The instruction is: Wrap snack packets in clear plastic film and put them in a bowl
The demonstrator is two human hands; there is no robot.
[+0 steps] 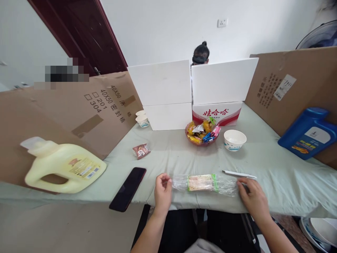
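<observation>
A snack in a clear wrapper with green edges (pixel 202 183) lies stretched out near the front edge of the table. My left hand (pixel 162 190) pinches the wrapper's left end. My right hand (pixel 253 198) grips its right end, fingers closed on the plastic. A white pen-like tool (pixel 239 174) lies just behind my right hand. A black phone (pixel 128 188) rests to the left of my left hand.
A bowl of wrapped snacks (pixel 202 133) and a white bowl (pixel 235 139) stand mid-table before white boxes (pixel 168 91). A small brown packet (pixel 141 150), yellow jug (pixel 61 168), blue jug (pixel 308 133) and cardboard walls (pixel 295 88) surround. A person's head shows behind the boxes.
</observation>
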